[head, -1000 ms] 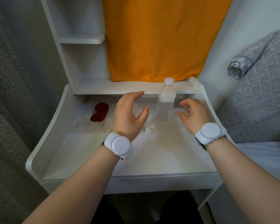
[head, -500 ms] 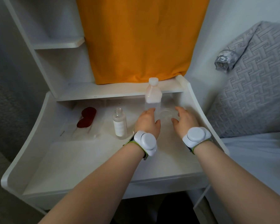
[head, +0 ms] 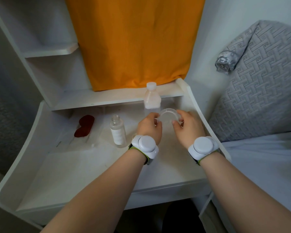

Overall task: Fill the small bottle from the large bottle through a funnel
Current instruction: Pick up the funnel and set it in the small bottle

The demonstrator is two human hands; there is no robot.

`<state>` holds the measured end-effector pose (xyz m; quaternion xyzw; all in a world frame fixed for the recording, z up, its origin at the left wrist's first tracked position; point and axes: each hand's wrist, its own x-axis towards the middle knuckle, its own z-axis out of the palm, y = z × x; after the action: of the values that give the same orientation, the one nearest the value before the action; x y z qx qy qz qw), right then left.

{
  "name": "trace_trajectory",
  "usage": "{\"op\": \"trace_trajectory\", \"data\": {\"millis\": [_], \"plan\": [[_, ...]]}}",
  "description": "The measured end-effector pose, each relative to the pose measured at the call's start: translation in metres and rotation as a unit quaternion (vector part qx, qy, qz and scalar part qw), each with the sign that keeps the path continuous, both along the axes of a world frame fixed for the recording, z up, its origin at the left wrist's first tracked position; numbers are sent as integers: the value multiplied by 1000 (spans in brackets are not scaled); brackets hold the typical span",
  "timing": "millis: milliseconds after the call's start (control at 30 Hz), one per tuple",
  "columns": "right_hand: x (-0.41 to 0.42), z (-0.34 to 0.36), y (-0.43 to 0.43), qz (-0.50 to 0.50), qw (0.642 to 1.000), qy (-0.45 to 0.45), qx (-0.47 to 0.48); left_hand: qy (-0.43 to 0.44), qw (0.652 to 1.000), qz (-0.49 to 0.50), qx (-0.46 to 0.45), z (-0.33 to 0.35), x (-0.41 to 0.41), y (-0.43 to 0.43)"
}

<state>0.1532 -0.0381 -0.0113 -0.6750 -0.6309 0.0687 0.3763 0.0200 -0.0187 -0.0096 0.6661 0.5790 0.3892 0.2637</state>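
Note:
A clear plastic funnel is held just above the white desk, its wide rim facing me. My left hand pinches its left edge and my right hand grips its right edge. Behind the funnel stands the large bottle with a white cap on, holding pale liquid. The small clear bottle, uncapped, with a white label, stands upright to the left of my left hand, apart from it.
A dark red eye mask lies at the back left of the white desk, which has raised side walls. An orange cloth hangs behind. A grey quilted pillow and bed lie to the right.
My left hand moved right from the small bottle to the funnel. Both hands closed on the funnel and raised it a little. The view shifted, revealing the small bottle standing alone.

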Motion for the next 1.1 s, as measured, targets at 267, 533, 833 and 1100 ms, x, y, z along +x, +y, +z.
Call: {"op": "trace_trajectory", "data": {"millis": [267,533,833,1100], "plan": [[-5,35,-25,75,996,8,49,-188,982,-25,-9,30,-12,-11],[-25,74,-41,96,986,13,133,-247,966,-56,60,70,-36,-36],[-52,97,-36,201,955,194,103,-146,971,50,184,61,-112,-34],[-79,88,-22,213,937,270,57,-113,989,17,95,11,-135,-29]]}}
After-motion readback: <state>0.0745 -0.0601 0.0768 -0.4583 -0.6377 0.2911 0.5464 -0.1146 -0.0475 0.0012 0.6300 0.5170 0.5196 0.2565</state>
